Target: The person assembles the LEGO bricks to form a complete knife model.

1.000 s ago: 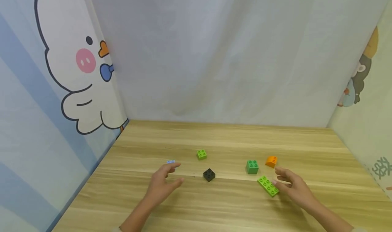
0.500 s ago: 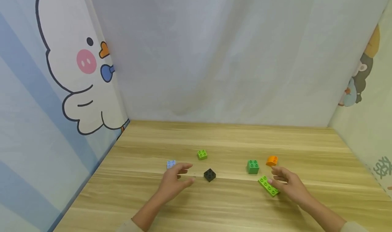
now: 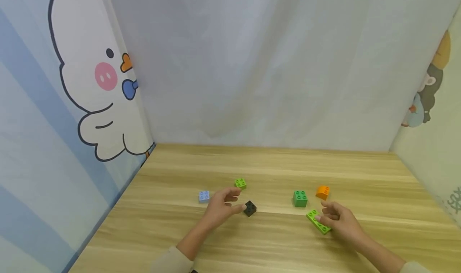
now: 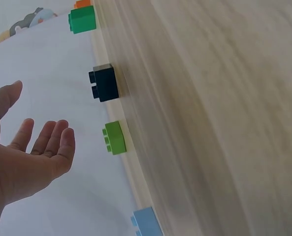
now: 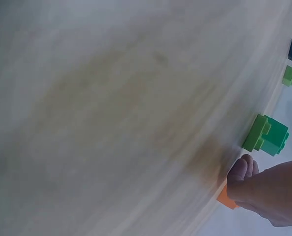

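My left hand (image 3: 220, 209) hovers over the table with fingers apart, its thumb tip right at the black toy brick (image 3: 250, 209) in the head view. Nothing lies between its fingers in the left wrist view, where the black brick stands beyond the thumb. Behind that hand is a small lime brick (image 3: 240, 183); a light blue brick (image 3: 204, 197) lies to its left. My right hand (image 3: 342, 224), fingers loosely bent, overlaps the near end of a long lime brick (image 3: 314, 219) and grips nothing. A taller green brick (image 3: 300, 199) and a curved orange brick (image 3: 322, 192) stand beyond it.
The bricks lie spread on a wooden table (image 3: 266, 245). A pale grey curtain (image 3: 252, 65) rises behind its far edge. Printed cloths stand at both sides, the left one with a white cartoon bird (image 3: 86, 65).
My left hand has moved right, away from the light blue brick, which is now uncovered, and up to the black brick. The right hand has shifted only slightly. The bricks stay put.
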`<state>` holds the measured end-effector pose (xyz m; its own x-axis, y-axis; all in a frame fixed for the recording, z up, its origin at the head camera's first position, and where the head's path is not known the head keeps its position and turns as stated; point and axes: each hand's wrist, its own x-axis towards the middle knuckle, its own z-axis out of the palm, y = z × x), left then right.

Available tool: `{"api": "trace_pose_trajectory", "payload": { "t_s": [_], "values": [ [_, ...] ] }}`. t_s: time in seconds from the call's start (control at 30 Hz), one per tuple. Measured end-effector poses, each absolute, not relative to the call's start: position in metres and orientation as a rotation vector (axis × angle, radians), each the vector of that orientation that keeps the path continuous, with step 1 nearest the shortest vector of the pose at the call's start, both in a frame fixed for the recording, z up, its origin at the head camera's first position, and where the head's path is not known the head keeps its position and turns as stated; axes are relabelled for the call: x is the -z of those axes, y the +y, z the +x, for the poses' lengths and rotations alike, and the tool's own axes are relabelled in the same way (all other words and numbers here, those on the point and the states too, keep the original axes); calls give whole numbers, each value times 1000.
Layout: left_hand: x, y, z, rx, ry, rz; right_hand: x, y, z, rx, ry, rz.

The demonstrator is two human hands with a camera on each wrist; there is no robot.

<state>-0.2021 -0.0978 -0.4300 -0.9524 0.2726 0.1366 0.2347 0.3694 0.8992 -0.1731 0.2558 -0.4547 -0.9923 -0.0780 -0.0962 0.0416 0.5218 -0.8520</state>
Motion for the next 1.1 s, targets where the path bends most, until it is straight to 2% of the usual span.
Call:
{"api": "trace_pose_trajectory", "payload": {
  "t_s": [0.53, 0.93, 1.1],
  "values": [
    [438, -56, -212, -1787, 2421, 468, 466, 260, -176, 1510, 2637, 68],
    [445, -29, -222, -1807, 2365, 372, 470, 258, -176, 1429, 2671, 6],
    [446, -19, -227, -1769, 2361, 417, 469, 260, -176, 1367, 2705, -21]
  ]
}}
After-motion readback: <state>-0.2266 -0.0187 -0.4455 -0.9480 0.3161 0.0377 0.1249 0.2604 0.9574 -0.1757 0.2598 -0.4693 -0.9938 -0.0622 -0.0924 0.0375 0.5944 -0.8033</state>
